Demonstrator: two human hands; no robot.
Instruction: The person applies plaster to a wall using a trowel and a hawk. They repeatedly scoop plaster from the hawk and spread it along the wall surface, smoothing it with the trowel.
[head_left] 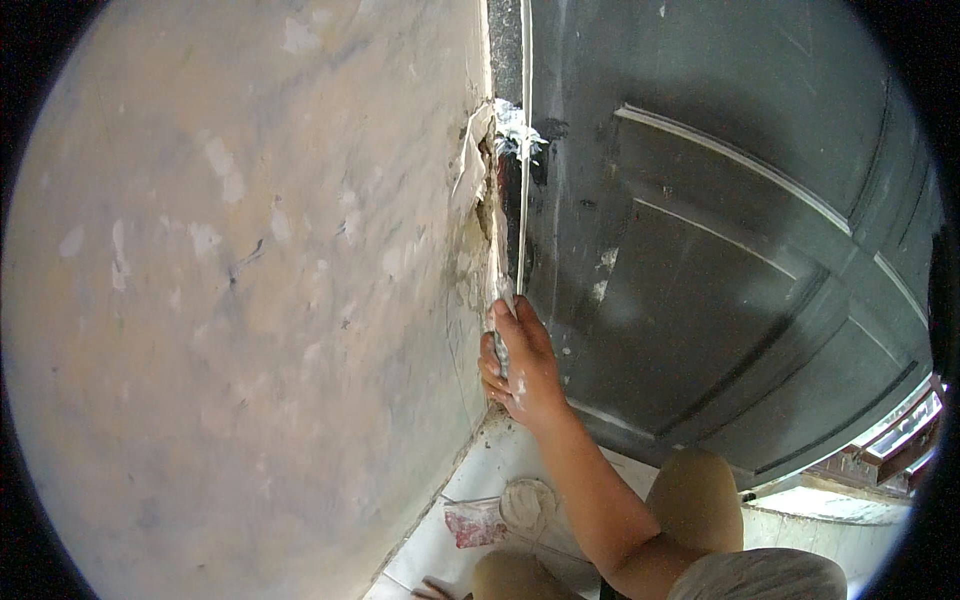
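Observation:
My right hand [520, 355] grips a putty-smeared, pale tool [505, 287] against the joint beside the dark door [740, 320]. Above it, the wall's edge has cracked, broken plaster [478, 170], and white filler [512, 128] is smeared on the narrow strip next to the door. Pale smears mark the back of that hand; the tool's shape is mostly hidden by my fingers. At the bottom edge, a few spread fingers of my left hand [432, 590] show over the tiles, with nothing visible in them.
The patchy painted wall [230, 350] fills the left side. On the white tiled floor [470, 470] lie a red-and-white packet [473, 525] and a round, putty-coated container [525, 503]. My knees [700, 500] are bent below. A wooden-framed window [905, 430] shows at the far right.

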